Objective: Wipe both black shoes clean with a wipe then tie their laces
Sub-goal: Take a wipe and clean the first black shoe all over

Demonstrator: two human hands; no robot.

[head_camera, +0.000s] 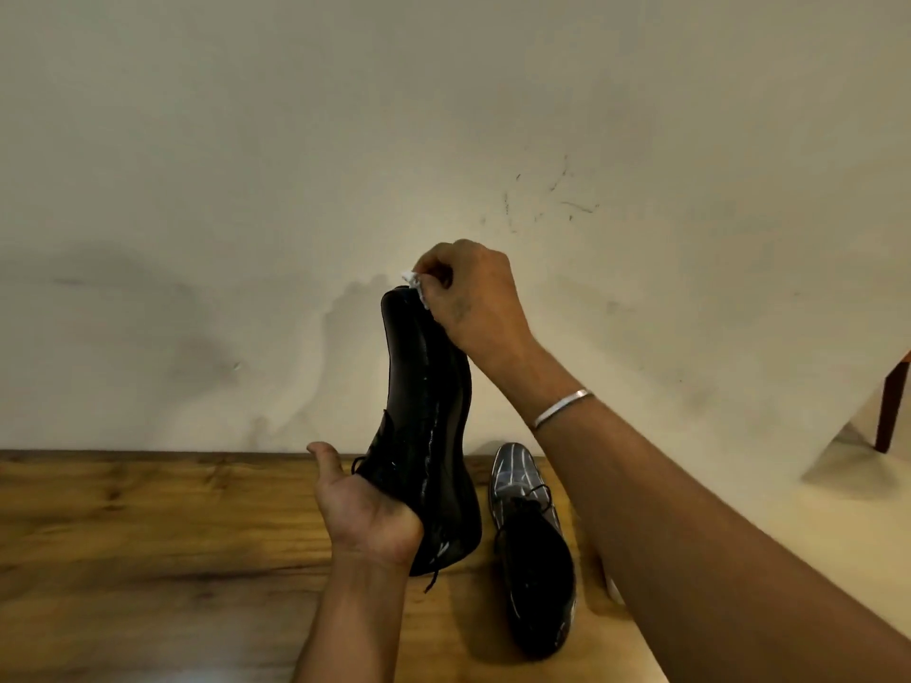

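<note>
A black shoe [426,426] stands nearly upright in the air, toe up, its sole edge turned toward me. My left hand [365,510] grips it around the heel end, fingers hidden behind the shoe. My right hand [468,293] pinches a small white wipe [413,281] against the toe tip. Loose black laces hang below the held shoe. The second black shoe [535,549] lies on the wooden table [148,534] to the right, toe pointing away from me, its glossy toe reflecting light and its laces loose.
A plain pale wall rises right behind the table's far edge. At the far right, a reddish wooden furniture leg [892,401] stands on a light floor past the table's right edge. A small white thing peeks out under my right forearm.
</note>
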